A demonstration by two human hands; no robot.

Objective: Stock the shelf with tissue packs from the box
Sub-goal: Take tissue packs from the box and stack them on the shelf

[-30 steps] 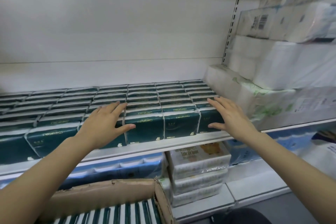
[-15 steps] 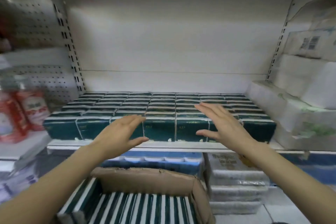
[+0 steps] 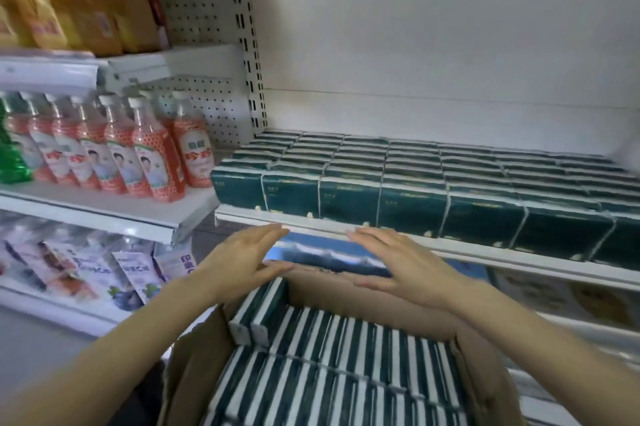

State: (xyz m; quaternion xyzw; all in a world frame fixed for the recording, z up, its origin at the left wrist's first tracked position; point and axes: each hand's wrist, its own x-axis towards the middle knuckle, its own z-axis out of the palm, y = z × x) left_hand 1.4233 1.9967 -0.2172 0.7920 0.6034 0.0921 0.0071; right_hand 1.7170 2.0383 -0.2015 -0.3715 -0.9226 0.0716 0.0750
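Observation:
Dark green tissue packs (image 3: 408, 183) lie in one flat layer on the white shelf (image 3: 398, 243). Below, an open cardboard box (image 3: 485, 387) holds several more green-and-white tissue packs (image 3: 332, 377) standing on edge. My left hand (image 3: 242, 257) hovers open over the box's far left corner, fingers apart, holding nothing. Over the box's far edge my right hand (image 3: 398, 264) hovers flat and open, also holding nothing. Both hands are just below the shelf's front lip and apart from the packs.
Red-labelled drink bottles (image 3: 138, 155) stand on a shelf to the left, with yellow bags (image 3: 69, 0) above and pouches (image 3: 131, 270) below. A perforated upright (image 3: 254, 79) divides the bays. Blue packs (image 3: 325, 254) sit under the tissue shelf. Tall free space above the shelved packs.
Both hands have come back off the shelved packs and down toward the box. The view has swung left and down, showing the drinks bay and more of the box.

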